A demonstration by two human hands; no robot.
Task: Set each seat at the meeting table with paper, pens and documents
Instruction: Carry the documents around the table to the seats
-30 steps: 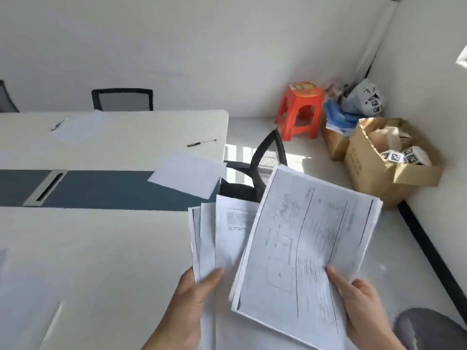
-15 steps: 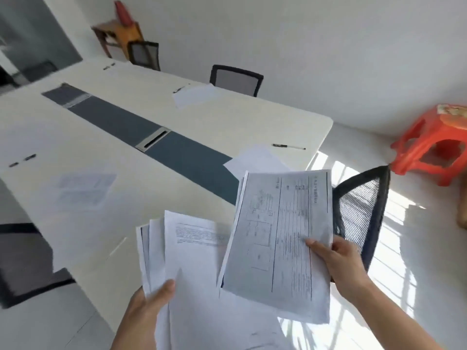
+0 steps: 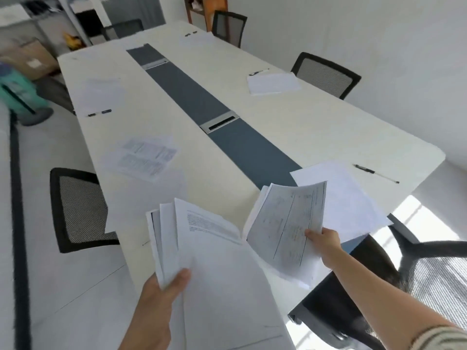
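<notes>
My left hand (image 3: 161, 291) grips a fanned stack of white documents (image 3: 209, 261) over the near end of the long white meeting table (image 3: 316, 127). My right hand (image 3: 324, 242) holds a separate printed document set (image 3: 288, 228) by its lower right edge, just above the table's near end. A blank sheet (image 3: 346, 195) lies at the near right corner with a pen (image 3: 376, 173) beside it. A printed document (image 3: 144, 157) lies on the left side. Further seats carry a paper stack (image 3: 273, 83) with a pen (image 3: 257, 72), and papers (image 3: 101, 93) with two pens (image 3: 98, 113).
Black mesh chairs stand around the table: one at the left (image 3: 78, 208), one at the near right (image 3: 404, 279), two along the right side (image 3: 326, 74). A grey strip with cable slots (image 3: 219, 123) runs down the table's middle. Cardboard boxes (image 3: 27, 59) sit far left.
The view has swung left from the corner with the orange stool to the length of the table. My right hand has carried its document set away from the left stack, towards the table.
</notes>
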